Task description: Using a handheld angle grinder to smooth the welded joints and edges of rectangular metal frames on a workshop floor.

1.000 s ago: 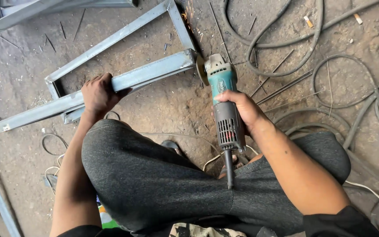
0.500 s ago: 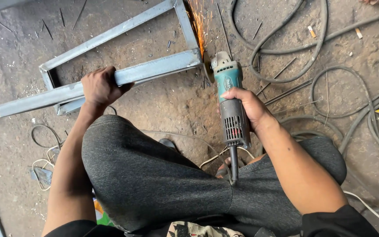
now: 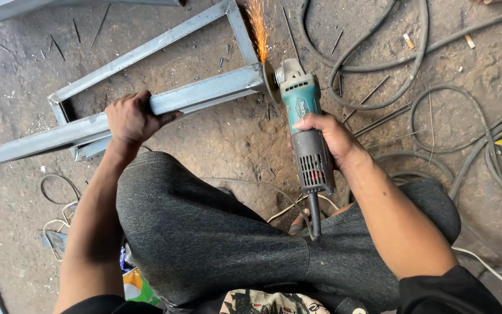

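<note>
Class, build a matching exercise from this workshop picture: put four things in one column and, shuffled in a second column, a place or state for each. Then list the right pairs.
1. left hand
2. right hand
3. sparks
4. cables

A. lying in loops on the floor
B. flying from the disc at the bar's end
C. gripping the grey steel bar
D. holding the teal angle grinder

Pairs: 1-C, 2-D, 3-B, 4-A

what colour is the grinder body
Teal at the front, dark grey at the rear grip of the grinder, clearest in the head view.
</note>
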